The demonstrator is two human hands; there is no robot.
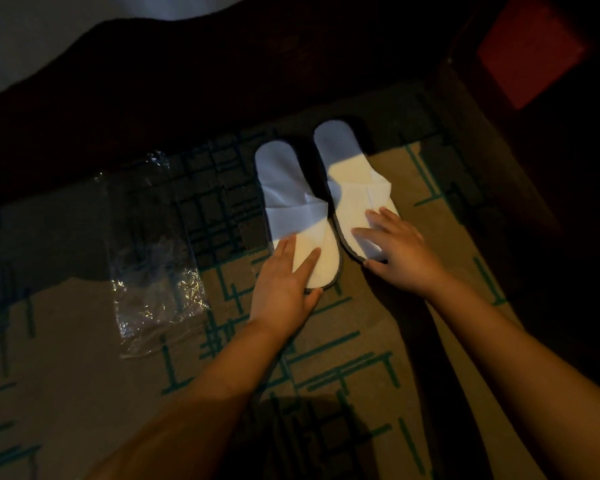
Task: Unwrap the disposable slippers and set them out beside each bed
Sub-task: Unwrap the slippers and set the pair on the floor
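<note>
Two flat white cloth slippers are laid side by side on the patterned carpet (413, 323). The left slipper (291, 209) is pressed by the left hand (284, 282), fingers spread flat; the right slipper (354, 188) by the right hand (395, 247). A crinkly clear plastic wrapper (153, 271) lies at nine o'clock.

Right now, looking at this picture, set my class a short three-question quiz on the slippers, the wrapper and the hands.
1. True or false: the clear crinkled plastic wrapper still encloses the pair of white fabric disposable slippers.
2. Multiple choice: the wrapper lies (a) left of the slippers, (b) right of them, (c) under them.
3. Short answer: where does each hand rest?

Key
1. False; both slippers lie bare, side by side on the patterned beige carpet.
2. a.
3. The left hand lies flat on the left slipper's near end; the right hand lies on the right slipper's near end, fingers spread.
</note>
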